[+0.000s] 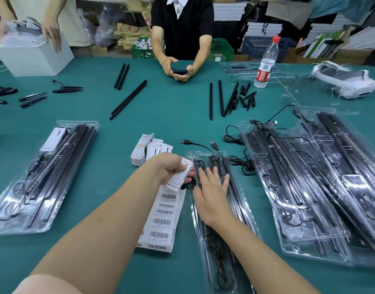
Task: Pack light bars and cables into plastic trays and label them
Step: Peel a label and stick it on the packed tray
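The clear plastic tray point(214, 200) in hand lies on the green surface point(161, 107) straight ahead, already holding black light bars point(229, 187) and a coiled cable point(216, 259). The right hand point(210, 194) rests flat on the bars with fingers straight and spread, pressing them into their channels. The left hand point(171, 168) pinches a small white instruction card point(183, 175) between thumb and fingers, just beside the tray's upper left edge. Under that wrist lies a sheet of barcode labels point(163, 219), and a banded stack of cards point(148, 151) sits behind it.

The card looks light and flexible; a pinch at one end, as now, should serve, and it will likely need sliding in flat so it does not buckle. The tray seems thin, glossy and springy, so it may skate on the cloth unless held down. The bars are stiff and slender, best pressed along their length rather than at one point. A filled tray point(44, 177) lies to the left, and more filled trays point(309, 187) overlap on the right.
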### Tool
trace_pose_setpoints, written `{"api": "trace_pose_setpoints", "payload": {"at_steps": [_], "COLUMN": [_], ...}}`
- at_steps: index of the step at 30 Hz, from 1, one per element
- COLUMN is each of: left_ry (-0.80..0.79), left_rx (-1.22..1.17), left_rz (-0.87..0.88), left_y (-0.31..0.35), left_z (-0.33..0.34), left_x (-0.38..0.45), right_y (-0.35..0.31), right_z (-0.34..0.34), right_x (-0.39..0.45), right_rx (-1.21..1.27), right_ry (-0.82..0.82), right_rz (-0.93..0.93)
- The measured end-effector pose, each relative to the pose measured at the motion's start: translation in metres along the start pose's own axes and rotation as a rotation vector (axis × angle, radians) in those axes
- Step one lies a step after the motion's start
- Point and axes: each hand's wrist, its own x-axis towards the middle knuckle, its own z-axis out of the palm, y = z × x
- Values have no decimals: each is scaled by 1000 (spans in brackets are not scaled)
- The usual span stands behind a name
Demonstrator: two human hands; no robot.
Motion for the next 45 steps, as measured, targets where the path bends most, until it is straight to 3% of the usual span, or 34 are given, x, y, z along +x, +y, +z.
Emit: {"api": "trace_pose_setpoints", "payload": {"at_steps": [4,11,18,35,45], "left_ry": [-14,154,108,364,173], "left_rx": [-16,24,-136,94,-65], "left_rz": [-9,100,61,327,165], "left_y": [2,3,-1,-3,0], "left_z": [5,22,5,13,21], "left_x": [-2,2,-7,-2,-7], "right_y": [1,1,3,4,2], "right_z": [1,2,2,2,1], "right_x": [0,0,0,-1,-2], "right_rx": [15,17,48,100,78], "right_ry": [1,26,11,39,48], "right_rz": [-5,-15,-15,-19,-26]}}
